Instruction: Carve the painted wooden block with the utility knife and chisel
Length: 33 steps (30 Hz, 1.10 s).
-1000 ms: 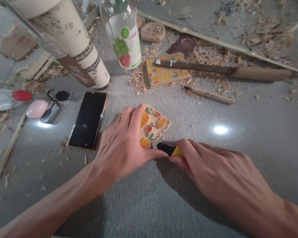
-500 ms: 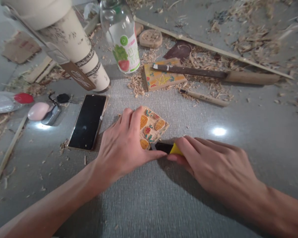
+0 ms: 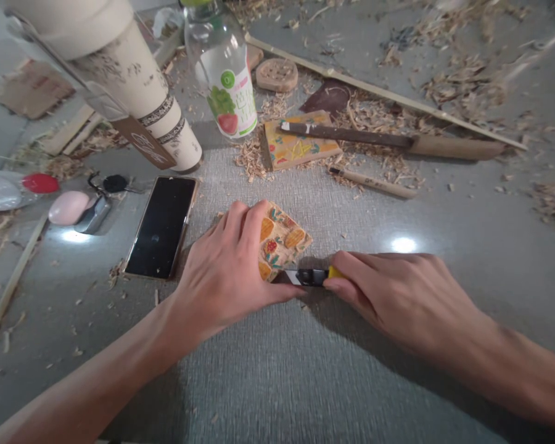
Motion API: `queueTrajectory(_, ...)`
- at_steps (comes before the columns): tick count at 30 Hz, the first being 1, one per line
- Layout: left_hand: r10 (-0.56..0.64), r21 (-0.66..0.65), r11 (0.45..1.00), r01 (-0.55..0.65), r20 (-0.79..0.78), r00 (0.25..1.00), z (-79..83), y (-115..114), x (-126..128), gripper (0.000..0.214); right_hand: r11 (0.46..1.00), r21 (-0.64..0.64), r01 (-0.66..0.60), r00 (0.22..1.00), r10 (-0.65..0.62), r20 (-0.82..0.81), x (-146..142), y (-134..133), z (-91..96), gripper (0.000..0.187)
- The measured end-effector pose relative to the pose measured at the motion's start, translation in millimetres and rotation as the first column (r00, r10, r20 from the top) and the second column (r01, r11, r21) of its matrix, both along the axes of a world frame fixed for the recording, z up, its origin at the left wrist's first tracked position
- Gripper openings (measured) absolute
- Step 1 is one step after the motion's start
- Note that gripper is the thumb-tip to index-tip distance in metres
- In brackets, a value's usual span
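A small painted wooden tile (image 3: pixel 284 237) with orange and red fruit shapes lies on the grey mat (image 3: pixel 305 370). My left hand (image 3: pixel 224 271) lies on its left half, fingers curled over it and pressing it down. My right hand (image 3: pixel 398 296) is closed round a yellow and black utility knife (image 3: pixel 312 275). The knife's blade end touches the tile's near edge, close to my left thumb.
A black phone (image 3: pixel 161 225) lies left of the tile. Behind are a cream cone-shaped stand (image 3: pixel 134 92), a drink bottle (image 3: pixel 224 80), a second painted tile (image 3: pixel 298 148), a long wooden-handled tool (image 3: pixel 398 142), a pencil (image 3: pixel 374 182) and wood shavings (image 3: pixel 462 86). Keys (image 3: pixel 106 185) lie at left.
My right hand has turned slightly, so more of the knife's blade end shows at the tile's edge. The left hand stays on the tile. The view has shifted a little.
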<state>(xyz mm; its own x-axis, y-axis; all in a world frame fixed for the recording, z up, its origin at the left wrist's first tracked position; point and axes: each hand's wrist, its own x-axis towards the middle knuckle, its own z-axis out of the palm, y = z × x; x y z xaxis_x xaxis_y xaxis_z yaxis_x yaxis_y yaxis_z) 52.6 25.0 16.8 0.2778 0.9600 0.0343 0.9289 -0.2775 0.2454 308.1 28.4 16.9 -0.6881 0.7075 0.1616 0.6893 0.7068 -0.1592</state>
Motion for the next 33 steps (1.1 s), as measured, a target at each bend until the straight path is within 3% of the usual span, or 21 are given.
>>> queueTrajectory(33, -0.026, -0.033, 0.999, 0.025, -0.023, 0.999, 1.3, 0, -2, 0.13, 0.99, -0.135, 0.039, 0.999, -0.036, 0.022, -12, -8, -0.6, 0.057)
